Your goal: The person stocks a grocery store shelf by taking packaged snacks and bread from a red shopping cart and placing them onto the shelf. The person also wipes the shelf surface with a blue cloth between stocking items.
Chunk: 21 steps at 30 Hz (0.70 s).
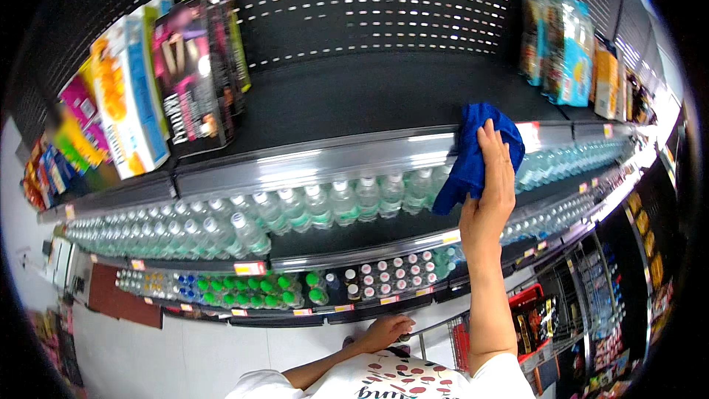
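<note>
My right hand point(494, 177) reaches up to the front edge of a black metal shelf point(354, 88), its fingers extended over a bunched blue cloth point(475, 138). The cloth covers part of the shelf's shiny price rail point(332, 163) and hangs down in front of the bottles below. My left hand point(388, 331) is low near my waist, fingers curled, beside the handle of a shopping cart point(424, 343). Whether those fingers touch the handle is unclear.
Upright snack boxes point(191, 75) stand left on the shelf, blue snack bags point(568, 50) right. Rows of clear water bottles point(340, 199) fill the tier below, with green-capped bottles point(266, 285) lower down. A red basket point(526, 296) with packets sits in the cart.
</note>
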### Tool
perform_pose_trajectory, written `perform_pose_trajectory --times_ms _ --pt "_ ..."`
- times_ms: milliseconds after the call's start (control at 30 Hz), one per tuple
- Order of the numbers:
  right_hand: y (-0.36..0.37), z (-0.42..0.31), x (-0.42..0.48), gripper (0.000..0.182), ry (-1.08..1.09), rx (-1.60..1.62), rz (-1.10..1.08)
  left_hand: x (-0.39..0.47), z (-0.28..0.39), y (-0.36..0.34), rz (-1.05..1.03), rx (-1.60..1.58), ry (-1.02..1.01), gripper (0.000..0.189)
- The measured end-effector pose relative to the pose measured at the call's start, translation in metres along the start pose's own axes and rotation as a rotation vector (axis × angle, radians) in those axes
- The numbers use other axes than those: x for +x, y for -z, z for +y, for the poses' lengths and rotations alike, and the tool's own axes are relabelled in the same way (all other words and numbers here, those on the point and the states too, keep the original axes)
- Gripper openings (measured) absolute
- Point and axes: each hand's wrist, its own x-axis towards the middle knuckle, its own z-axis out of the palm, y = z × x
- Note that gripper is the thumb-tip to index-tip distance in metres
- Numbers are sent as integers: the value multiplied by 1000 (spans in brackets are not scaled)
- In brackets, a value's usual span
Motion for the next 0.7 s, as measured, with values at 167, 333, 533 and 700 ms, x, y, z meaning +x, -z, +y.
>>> perform_pose_trajectory --times_ms 167,333,533,700 --pt "-24 -64 -3 81 105 158 -82 -16 -7 17 59 15 -22 29" --pt "-50 -106 -9 77 180 145 -160 -28 -20 29 139 -2 21 30" --pt "-77 -154 -5 68 311 214 -182 -47 -44 43 242 -34 35 33" --pt "-101 -186 -8 64 382 281 -172 -69 -30 64 333 -81 79 33"
